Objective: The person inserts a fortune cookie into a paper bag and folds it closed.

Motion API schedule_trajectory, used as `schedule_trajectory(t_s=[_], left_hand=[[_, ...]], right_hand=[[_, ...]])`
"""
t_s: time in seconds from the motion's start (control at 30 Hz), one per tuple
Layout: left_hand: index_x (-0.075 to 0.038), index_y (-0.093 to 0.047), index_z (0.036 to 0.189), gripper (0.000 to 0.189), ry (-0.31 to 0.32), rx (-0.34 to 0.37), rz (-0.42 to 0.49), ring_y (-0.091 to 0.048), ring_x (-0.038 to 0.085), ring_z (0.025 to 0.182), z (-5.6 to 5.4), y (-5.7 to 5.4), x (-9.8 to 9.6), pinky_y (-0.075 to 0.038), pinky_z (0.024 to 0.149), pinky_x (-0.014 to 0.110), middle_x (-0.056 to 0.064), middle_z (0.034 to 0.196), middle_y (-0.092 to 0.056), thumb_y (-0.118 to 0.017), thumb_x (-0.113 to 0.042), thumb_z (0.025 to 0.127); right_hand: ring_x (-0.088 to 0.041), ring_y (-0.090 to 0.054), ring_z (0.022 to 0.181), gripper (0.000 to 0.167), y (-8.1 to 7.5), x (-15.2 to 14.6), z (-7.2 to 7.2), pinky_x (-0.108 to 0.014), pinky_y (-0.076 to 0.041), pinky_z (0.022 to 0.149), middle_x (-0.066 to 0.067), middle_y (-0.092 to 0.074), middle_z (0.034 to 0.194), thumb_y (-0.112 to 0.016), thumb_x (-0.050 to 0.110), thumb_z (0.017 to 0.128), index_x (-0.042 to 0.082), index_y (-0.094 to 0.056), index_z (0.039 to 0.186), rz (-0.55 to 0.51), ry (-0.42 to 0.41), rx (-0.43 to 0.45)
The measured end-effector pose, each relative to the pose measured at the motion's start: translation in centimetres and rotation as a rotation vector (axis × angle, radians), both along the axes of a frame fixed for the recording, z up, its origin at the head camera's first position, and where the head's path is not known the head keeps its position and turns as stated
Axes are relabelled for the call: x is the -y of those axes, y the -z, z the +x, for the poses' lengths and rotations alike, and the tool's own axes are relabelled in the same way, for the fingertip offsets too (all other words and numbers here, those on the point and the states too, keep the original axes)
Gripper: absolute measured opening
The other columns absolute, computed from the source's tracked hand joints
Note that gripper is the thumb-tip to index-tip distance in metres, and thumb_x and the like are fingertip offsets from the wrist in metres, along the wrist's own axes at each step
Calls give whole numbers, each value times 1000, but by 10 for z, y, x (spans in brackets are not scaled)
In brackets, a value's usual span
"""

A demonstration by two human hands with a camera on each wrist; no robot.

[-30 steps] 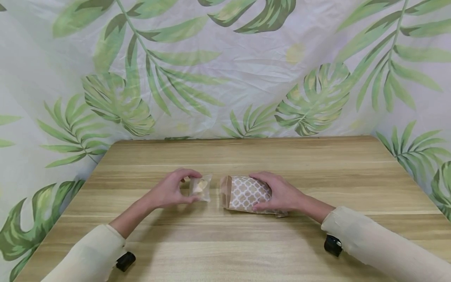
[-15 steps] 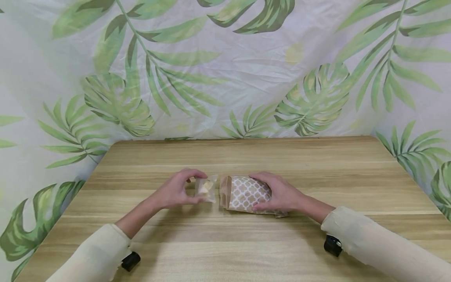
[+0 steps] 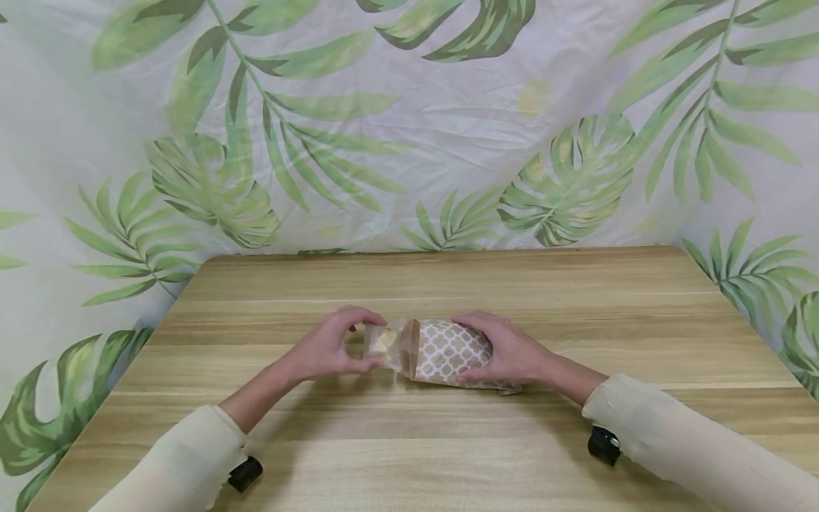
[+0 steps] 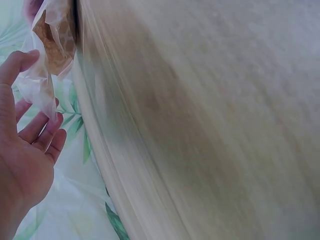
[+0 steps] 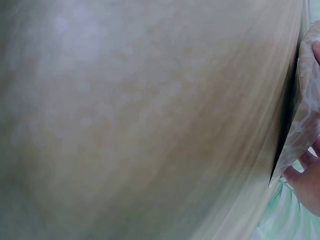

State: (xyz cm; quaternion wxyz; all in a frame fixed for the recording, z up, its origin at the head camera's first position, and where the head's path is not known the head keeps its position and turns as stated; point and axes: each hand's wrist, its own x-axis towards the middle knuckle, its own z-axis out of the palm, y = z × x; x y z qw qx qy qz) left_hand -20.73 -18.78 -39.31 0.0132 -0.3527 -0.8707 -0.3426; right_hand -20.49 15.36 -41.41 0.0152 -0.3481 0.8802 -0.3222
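Observation:
Between thumb and fingers, my left hand point(image 3: 329, 347) holds a small translucent packet point(image 3: 382, 341) with pale yellowish pieces inside. The packet's right end meets the mouth of a brown paper bag point(image 3: 448, 350) printed with a white lattice pattern; whether it is inside the mouth or over it, I cannot tell. The bag lies on its side, mouth to the left, and my right hand point(image 3: 508, 348) grips it around its right part. In the left wrist view the packet point(image 4: 37, 87) overlaps the bag's brown opening point(image 4: 57, 42). Only a strip of the patterned bag point(image 5: 306, 107) shows in the right wrist view.
A wood-grain table point(image 3: 409, 448) lies under both hands. Behind it hangs a pale cloth point(image 3: 448, 142) printed with green leaves. A black wrist device point(image 3: 246, 473) sits under the left sleeve, and another black device point(image 3: 604, 446) under the right one.
My left hand has moved right with the packet, closing the gap until the packet meets the bag's mouth. The right hand and the bag have stayed in place.

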Motion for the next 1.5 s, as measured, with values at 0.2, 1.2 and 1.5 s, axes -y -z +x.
schedule_trajectory(t_s=[0.2, 1.2, 1.5], left_hand=[[-1, -69, 122, 53, 22, 3, 2, -63, 31, 112, 1, 0, -6, -54, 91, 54, 12, 122, -71, -89, -18, 76], [-2, -72, 124, 57, 20, -158, -209, -64, 32, 114, 4, -1, -41, -55, 99, 46, 15, 120, -70, -91, -25, 75], [-4, -74, 122, 52, 21, -162, -222, -67, 29, 111, 2, -1, -50, -56, 96, 43, 12, 116, -73, -90, -28, 78]], right_hand=[[-34, -58, 130, 91, 1, 0, 0, -53, -46, 108, -14, -62, 141, -94, 40, 73, 3, -55, 147, -4, 0, -7], [-31, -59, 128, 90, 3, 1, -2, -52, -48, 106, -11, -63, 140, -94, 41, 74, 3, -55, 146, -3, -13, -10], [-31, -59, 129, 90, 3, 0, -2, -52, -48, 106, -11, -62, 140, -94, 41, 74, 4, -54, 147, -7, -14, -2]])
